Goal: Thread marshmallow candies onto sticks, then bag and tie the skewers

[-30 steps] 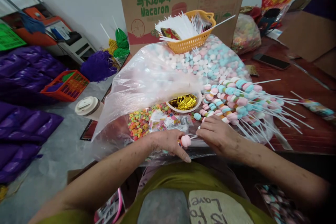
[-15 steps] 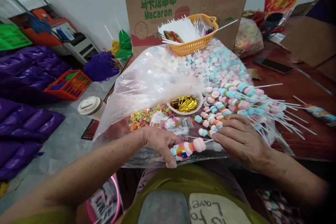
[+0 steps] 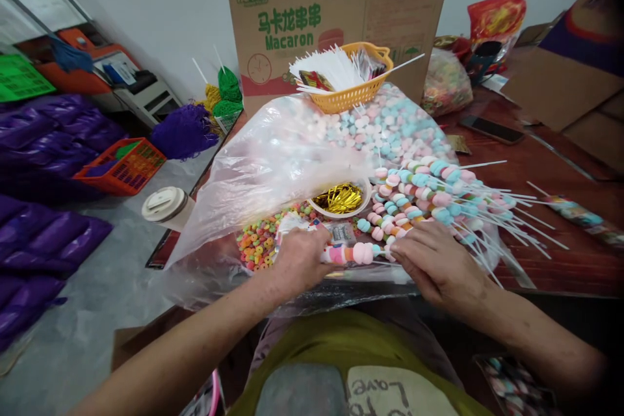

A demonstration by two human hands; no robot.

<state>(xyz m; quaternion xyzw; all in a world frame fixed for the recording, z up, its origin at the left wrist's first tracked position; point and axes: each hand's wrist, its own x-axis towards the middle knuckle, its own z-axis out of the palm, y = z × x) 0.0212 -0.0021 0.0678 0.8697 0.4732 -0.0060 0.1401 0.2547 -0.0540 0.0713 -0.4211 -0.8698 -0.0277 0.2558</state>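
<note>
I have the left hand [image 3: 303, 261] closed around the wrapped end of a marshmallow skewer [image 3: 363, 253], its fingers curled over a clear sleeve printed with coloured patches. The skewer lies level just above the near edge of the table [image 3: 531, 162], pink marshmallows pointing towards my right hand [image 3: 441, 263]. That hand's fingers are bent and drawn together near the skewer's end; their tips are partly hidden, so I cannot tell whether they grip the stick.

The writing I can read best is on the cardboard box [image 3: 341, 0] at the back: green characters 马卡龙串串 with "Macaron" beneath, a clock face in a red ring, and two green logos too soft for me to be sure of. Against it sits a yellow plastic basket [image 3: 347, 99] of white sticks [image 3: 324, 69].

Just beyond my left hand lie flat printed sleeves [image 3: 341, 232], their small lettering illegible, and ring-shaped candies [image 3: 256, 247]. A white bowl [image 3: 366, 198] holds gold twist ties [image 3: 341, 199]. Beyond my right hand, unwrapped marshmallow skewers [image 3: 441, 198] are heaped. The red and yellow packet [image 3: 497, 19] carries print I can't make out; the shirt [image 3: 341, 341] bears dark letters, upside down and cut off.
</note>
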